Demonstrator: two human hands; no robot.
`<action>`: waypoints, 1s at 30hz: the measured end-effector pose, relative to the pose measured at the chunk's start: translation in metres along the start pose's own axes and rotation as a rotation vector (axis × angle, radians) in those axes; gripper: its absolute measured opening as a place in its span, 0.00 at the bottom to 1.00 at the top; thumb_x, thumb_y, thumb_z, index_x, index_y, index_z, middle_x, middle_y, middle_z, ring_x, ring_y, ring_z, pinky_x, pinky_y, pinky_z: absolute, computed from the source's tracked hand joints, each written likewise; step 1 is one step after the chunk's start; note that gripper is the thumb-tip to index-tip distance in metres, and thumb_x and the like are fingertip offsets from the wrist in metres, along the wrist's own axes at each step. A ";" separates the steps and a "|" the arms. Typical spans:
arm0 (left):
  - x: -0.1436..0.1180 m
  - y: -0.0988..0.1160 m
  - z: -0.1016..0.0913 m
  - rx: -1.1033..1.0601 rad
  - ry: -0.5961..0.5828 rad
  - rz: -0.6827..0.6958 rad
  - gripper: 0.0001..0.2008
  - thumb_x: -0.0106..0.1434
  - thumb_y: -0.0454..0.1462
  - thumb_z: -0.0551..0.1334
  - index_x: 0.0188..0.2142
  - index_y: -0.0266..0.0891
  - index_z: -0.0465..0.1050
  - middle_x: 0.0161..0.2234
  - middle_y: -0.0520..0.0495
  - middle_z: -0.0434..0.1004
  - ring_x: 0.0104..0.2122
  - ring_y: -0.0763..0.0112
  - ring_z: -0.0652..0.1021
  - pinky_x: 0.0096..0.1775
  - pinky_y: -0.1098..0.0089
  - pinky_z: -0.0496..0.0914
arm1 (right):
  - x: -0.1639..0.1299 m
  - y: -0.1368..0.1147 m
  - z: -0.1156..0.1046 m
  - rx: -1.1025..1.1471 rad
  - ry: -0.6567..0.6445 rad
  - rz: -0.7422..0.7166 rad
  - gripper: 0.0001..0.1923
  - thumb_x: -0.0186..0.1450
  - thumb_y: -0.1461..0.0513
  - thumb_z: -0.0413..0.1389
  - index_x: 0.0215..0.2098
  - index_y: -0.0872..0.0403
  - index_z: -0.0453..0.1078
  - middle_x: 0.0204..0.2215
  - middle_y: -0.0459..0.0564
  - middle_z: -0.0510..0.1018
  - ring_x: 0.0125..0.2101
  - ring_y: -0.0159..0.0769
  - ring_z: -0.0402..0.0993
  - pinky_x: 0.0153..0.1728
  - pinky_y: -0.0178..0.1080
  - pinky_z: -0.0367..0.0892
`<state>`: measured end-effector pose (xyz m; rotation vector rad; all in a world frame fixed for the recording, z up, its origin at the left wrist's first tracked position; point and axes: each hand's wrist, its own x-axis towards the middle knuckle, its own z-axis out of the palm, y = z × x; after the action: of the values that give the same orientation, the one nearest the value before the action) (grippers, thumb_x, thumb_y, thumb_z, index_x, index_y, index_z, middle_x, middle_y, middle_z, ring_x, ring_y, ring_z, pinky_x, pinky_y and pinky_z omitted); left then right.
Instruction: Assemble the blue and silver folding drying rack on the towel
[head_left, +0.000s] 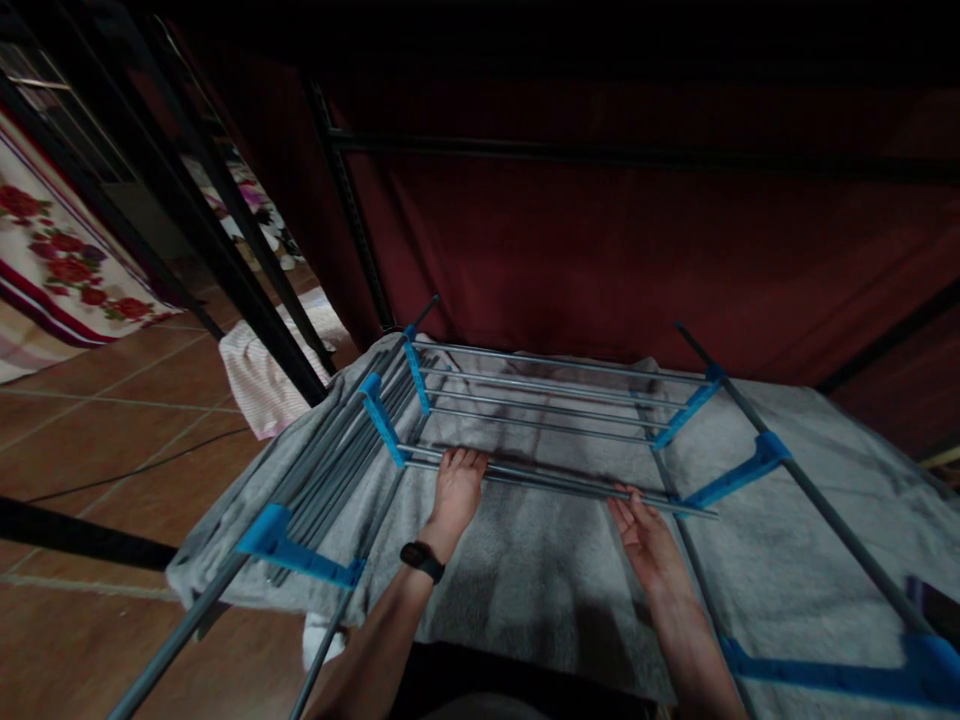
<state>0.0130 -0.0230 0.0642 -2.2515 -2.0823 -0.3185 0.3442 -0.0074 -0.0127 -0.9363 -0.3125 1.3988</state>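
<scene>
A rack frame of grey metal tubes with blue plastic brackets lies on a grey blanket (525, 590). My left hand (459, 490) is closed over a metal tube (547, 483) near its left part, beside a blue bracket (384, 425). Toward the other end, my right hand (643, 535) has its fingers and thumb on the same tube, near the right blue bracket (735, 475). A second tube runs close alongside it between these brackets. Farther back, several crossbars (540, 400) join the two far brackets.
Several loose metal tubes (337, 460) lie side by side on the blanket at left. Nearer brackets (289, 545) stick out at both sides. Black metal posts (217, 240) stand at left, and a dark red cloth (600, 260) hangs behind. A striped cloth (262, 365) lies left.
</scene>
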 end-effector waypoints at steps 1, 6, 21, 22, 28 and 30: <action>0.000 0.000 0.000 0.005 0.000 0.000 0.22 0.69 0.25 0.52 0.54 0.38 0.80 0.50 0.38 0.83 0.52 0.54 0.77 0.59 0.54 0.65 | 0.001 0.000 0.001 0.002 0.001 0.000 0.15 0.49 0.59 0.77 0.30 0.49 0.78 0.38 0.47 0.86 0.46 0.40 0.83 0.58 0.46 0.76; -0.002 0.000 0.004 0.028 0.065 0.039 0.22 0.70 0.27 0.52 0.57 0.36 0.78 0.49 0.37 0.83 0.50 0.51 0.78 0.59 0.52 0.67 | -0.006 0.002 0.013 0.025 -0.008 -0.052 0.14 0.53 0.58 0.76 0.32 0.50 0.79 0.36 0.47 0.86 0.46 0.40 0.82 0.58 0.47 0.74; 0.036 0.054 0.019 -0.159 0.122 0.457 0.19 0.76 0.37 0.54 0.61 0.40 0.74 0.55 0.38 0.81 0.52 0.53 0.79 0.56 0.53 0.72 | -0.007 0.003 0.040 0.095 -0.063 -0.072 0.15 0.56 0.56 0.74 0.31 0.49 0.74 0.36 0.46 0.84 0.39 0.38 0.81 0.50 0.45 0.77; 0.039 0.061 0.018 -0.176 0.105 0.476 0.19 0.76 0.37 0.54 0.61 0.40 0.74 0.55 0.38 0.81 0.53 0.53 0.79 0.57 0.53 0.72 | -0.006 0.003 0.039 0.099 -0.064 -0.072 0.14 0.56 0.56 0.74 0.32 0.49 0.74 0.35 0.46 0.84 0.39 0.38 0.81 0.50 0.44 0.77; 0.047 0.108 0.021 -0.219 -0.029 0.551 0.19 0.76 0.35 0.54 0.62 0.39 0.74 0.58 0.37 0.79 0.57 0.55 0.79 0.60 0.54 0.72 | -0.002 0.006 0.036 0.136 -0.069 -0.035 0.17 0.54 0.56 0.76 0.35 0.51 0.76 0.37 0.46 0.85 0.37 0.35 0.81 0.46 0.41 0.77; 0.048 0.120 0.024 -0.217 -0.086 0.572 0.21 0.75 0.33 0.53 0.64 0.39 0.71 0.59 0.37 0.79 0.56 0.57 0.80 0.59 0.56 0.72 | -0.001 0.006 0.035 0.144 -0.066 -0.019 0.18 0.52 0.57 0.76 0.34 0.51 0.76 0.37 0.46 0.86 0.35 0.34 0.81 0.45 0.40 0.77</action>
<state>0.1382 0.0180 0.0619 -2.8977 -1.3883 -0.4267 0.3153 0.0038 0.0053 -0.7684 -0.2659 1.4176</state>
